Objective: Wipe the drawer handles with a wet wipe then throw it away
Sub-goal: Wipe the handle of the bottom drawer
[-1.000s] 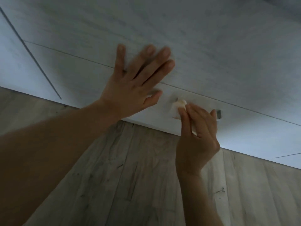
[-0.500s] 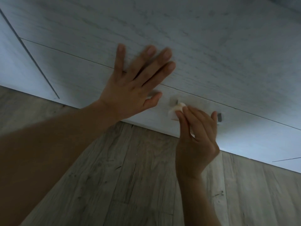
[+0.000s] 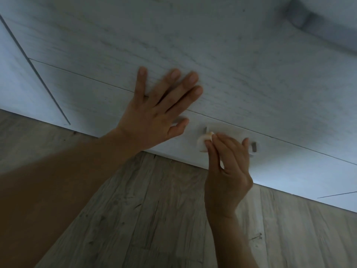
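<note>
A white wet wipe (image 3: pixel 202 142), bunched up, is pinched in my right hand (image 3: pixel 228 171) against the left end of the bottom drawer's handle (image 3: pixel 254 147). Most of the handle is hidden behind that hand; only its grey right post and a bit of the left post show. My left hand (image 3: pixel 160 111) lies flat with spread straight fingers on the pale wood-grain drawer fronts (image 3: pixel 231 64), across the seam between two drawers, just left of the wipe.
A grey wood-plank floor (image 3: pixel 144 219) runs below the drawer unit. A vertical gap at the left separates another cabinet panel (image 3: pixel 13 78). A blurred handle of a higher drawer (image 3: pixel 301 18) shows at the top right.
My right hand with the wipe has shifted slightly along the handle's left end. The view has tilted a little, and my left hand stays pressed on the drawer fronts.
</note>
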